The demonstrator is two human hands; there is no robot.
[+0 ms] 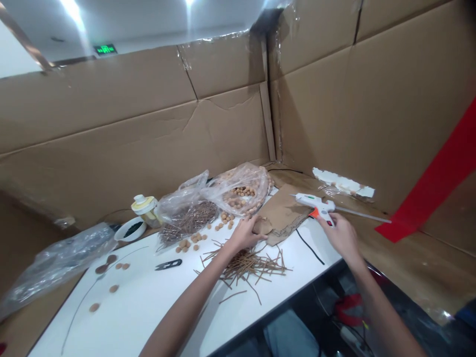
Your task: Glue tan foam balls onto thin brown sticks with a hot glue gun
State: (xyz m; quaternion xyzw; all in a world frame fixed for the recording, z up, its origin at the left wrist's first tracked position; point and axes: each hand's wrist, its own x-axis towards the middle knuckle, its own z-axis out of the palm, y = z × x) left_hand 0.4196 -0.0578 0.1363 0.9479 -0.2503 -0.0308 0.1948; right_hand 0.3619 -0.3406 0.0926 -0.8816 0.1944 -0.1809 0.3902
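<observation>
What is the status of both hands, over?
Left hand holds brown disc at cardboard sheet. Right hand grips glue gun. Loose sticks and black cord lie between the arms.

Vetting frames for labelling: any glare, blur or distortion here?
Head view: ceiling lights blown out; glare on the plastic bags; wide-angle bend in the cardboard walls; left hand at a brown disc and right hand gripping the glue gun both fairly sharp.

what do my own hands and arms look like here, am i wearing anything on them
Nothing is worn that the head view shows. The left hand and the right hand are ungloved, with no ring, watch or bracelet visible. No sleeve comes into view: both limbs are bare down to the bottom edge of the picture, with no markings to be seen.
</observation>
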